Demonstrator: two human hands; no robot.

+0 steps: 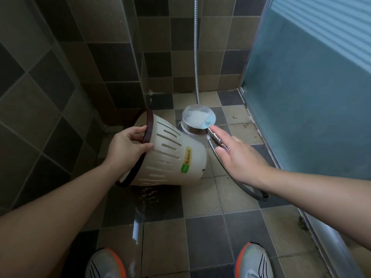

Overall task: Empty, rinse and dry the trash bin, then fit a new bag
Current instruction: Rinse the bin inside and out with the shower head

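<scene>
A cream plastic trash bin (pixel 172 157) with slotted sides, a dark red rim and a yellow-green sticker is tipped on its side above the tiled floor, its mouth turned to the left. My left hand (pixel 128 147) grips its rim, thumb on the outer wall. A chrome shower head (pixel 198 119) lies face up on the floor just behind the bin. My right hand (pixel 239 157) hovers over the shower head's handle with its fingers straight, the fingertips touching or nearly touching it. The bin's inside is hidden from view.
A metal shower hose (pixel 197 57) hangs down the tiled back wall and loops across the floor under my right arm. A frosted glass door (pixel 301 109) closes the right side. Tiled walls stand left and behind. The floor (pixel 140 217) is wet by my shoes.
</scene>
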